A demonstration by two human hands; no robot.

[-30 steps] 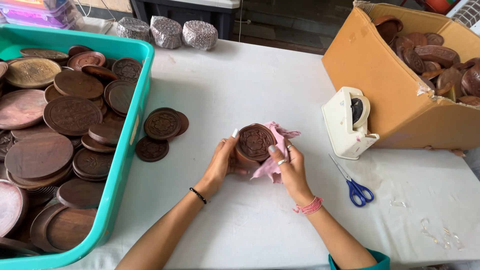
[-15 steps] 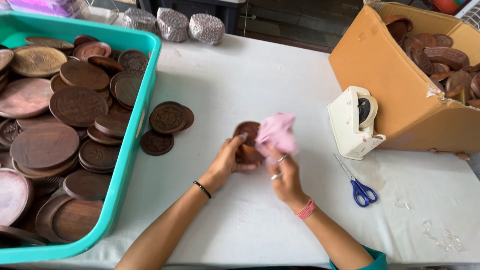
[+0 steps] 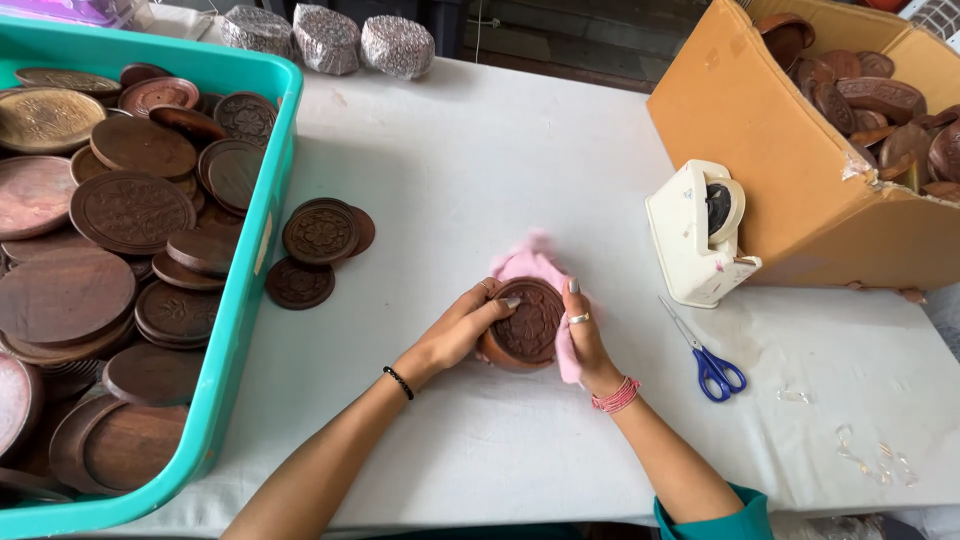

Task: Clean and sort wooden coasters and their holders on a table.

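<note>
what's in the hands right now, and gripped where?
A small stack of round carved wooden discs, clasped by its rim: left hand on the left edge, right hand on the right edge, which also presses a pink cloth against the stack.

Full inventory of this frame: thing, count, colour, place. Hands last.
carved wooden disc: one, dark brown, table centre, held in both hands
cloth: one, pink, under and behind the held disc
loose discs: about four, brown, on the table beside the tub
tub: one, teal, left, full of brown wooden discs
cardboard box: one, tan, right, holding brown wooden pieces
tape dispenser: one, cream, in front of the box
scissors: one pair, blue handles, right of the hands
wrapped bundles: three, grey patterned, far edge
table: one, white
left hand: grips the disc's left side
right hand: holds disc and cloth
</note>
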